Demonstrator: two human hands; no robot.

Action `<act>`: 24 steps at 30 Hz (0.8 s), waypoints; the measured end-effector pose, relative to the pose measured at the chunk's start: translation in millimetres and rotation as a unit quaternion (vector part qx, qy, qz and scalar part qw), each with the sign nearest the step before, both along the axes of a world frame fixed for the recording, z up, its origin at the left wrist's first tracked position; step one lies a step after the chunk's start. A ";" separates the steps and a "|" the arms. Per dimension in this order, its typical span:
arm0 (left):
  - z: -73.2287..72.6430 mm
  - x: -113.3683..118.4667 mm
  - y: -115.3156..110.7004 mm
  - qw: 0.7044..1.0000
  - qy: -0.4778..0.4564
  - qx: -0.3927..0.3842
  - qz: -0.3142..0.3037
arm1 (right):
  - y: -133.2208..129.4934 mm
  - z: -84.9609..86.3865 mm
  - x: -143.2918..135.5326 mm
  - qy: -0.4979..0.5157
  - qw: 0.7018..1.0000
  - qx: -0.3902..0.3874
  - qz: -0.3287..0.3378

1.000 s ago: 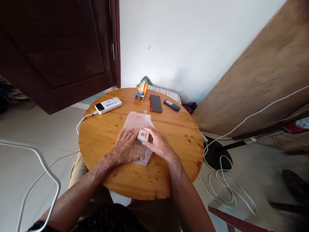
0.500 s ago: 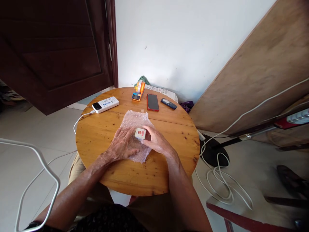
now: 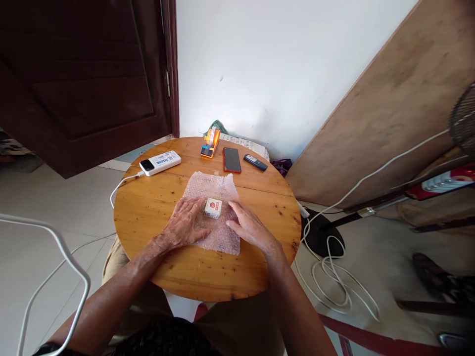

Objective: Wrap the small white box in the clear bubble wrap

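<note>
Small box sits on bubble wrap, mid-table, between both hands. Left hand flat, fingers loosely spread, fingertips at the box's side. Right hand flat, fingers together, just beside it. Phone, tape dispenser, power bank lie beyond on round table.

Ahead of my hands, the far rim of the surface is blocked by a power bank, tape dispenser, red phone and small dark phone. Bare wood lies open left, right and nearest me.
</note>
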State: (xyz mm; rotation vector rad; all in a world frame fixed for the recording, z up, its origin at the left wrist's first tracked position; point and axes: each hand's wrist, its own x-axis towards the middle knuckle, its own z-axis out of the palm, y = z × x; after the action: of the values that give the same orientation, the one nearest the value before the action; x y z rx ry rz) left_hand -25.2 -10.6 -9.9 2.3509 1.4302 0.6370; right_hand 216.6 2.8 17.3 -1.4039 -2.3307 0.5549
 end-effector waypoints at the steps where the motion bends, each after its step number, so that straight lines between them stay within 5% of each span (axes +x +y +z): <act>1: -0.6 -0.1 -0.2 1.000 0.001 0.003 -0.001 | 0.9 -1.3 -1.1 -0.008 1.000 0.008 -0.006; 14: -7.2 -0.8 -0.7 1.000 0.013 0.023 -0.006 | 43.2 -6.5 -8.4 -0.048 0.996 0.023 -0.071; 24: 4.0 2.7 -13.7 0.999 0.042 0.001 0.009 | 36.0 -19.2 -12.0 -0.009 0.991 0.093 -0.094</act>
State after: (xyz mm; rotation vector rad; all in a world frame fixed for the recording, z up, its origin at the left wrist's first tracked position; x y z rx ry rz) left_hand -22.6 -24.3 -5.9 2.3946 1.4886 0.5493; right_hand 204.6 38.8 -1.9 -1.5228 -2.1692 0.2634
